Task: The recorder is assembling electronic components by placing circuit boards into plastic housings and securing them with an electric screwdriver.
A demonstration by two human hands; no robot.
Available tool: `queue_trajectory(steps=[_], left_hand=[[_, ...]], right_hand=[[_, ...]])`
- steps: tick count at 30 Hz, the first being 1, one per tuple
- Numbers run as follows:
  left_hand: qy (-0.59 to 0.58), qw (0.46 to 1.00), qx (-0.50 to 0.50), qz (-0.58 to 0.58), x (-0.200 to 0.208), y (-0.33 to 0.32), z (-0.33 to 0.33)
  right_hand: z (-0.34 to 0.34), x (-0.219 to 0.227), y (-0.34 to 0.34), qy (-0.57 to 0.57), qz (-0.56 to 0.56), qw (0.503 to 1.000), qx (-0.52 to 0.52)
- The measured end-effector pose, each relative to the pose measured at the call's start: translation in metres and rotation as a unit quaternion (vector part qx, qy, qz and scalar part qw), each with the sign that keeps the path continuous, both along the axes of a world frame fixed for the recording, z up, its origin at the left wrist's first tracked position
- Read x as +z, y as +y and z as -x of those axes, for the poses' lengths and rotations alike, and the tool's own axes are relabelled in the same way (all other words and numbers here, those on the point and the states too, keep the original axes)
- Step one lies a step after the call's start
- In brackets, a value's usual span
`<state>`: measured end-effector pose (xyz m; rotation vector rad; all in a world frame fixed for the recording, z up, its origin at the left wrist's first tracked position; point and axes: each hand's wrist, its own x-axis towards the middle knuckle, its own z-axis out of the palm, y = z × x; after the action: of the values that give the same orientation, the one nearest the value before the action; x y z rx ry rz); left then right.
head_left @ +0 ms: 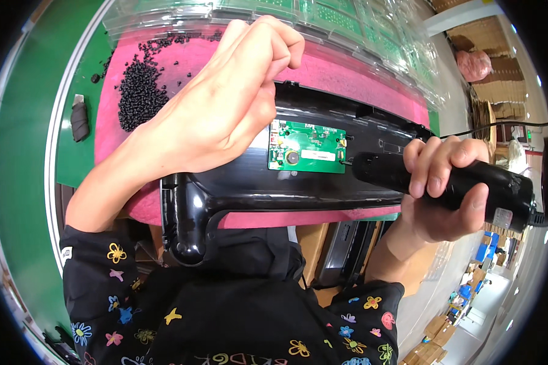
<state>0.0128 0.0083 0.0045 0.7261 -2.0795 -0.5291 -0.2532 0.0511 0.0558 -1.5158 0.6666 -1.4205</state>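
Right hand [435,164] grips screwdriver [380,173] over right edge of mat [329,70]; left hand [225,103] curls, contents unclear. Green board [313,145] looks fragile: hold edges.

My blind spots
The bare left hand [234,91] hides most of its fingertips and some glossy black plastic housing [249,188]; the black cylindrical power screwdriver [458,181] has a tip too small to judge.
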Motion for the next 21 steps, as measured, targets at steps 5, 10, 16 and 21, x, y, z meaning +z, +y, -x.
queue_trajectory(steps=[5, 10, 16, 21], left_hand=[[-0.009, 0.999, 0.0, -0.051, -0.007, -0.002, 0.006], [-0.064, 0.997, 0.031, -0.03, -0.005, -0.005, 0.004], [-0.071, 0.997, 0.044, 0.003, -0.005, -0.006, 0.004], [-0.112, 0.983, 0.131, 0.066, -0.003, -0.005, -0.001]], right_hand=[[0.001, -0.009, -0.006, -0.035, -0.015, 0.999, -0.009], [0.002, -0.011, -0.017, -0.023, -0.008, 0.996, 0.084], [-0.004, -0.013, -0.015, -0.015, 0.012, 0.998, 0.067], [0.005, -0.006, -0.018, -0.039, -0.062, 0.992, 0.106]])
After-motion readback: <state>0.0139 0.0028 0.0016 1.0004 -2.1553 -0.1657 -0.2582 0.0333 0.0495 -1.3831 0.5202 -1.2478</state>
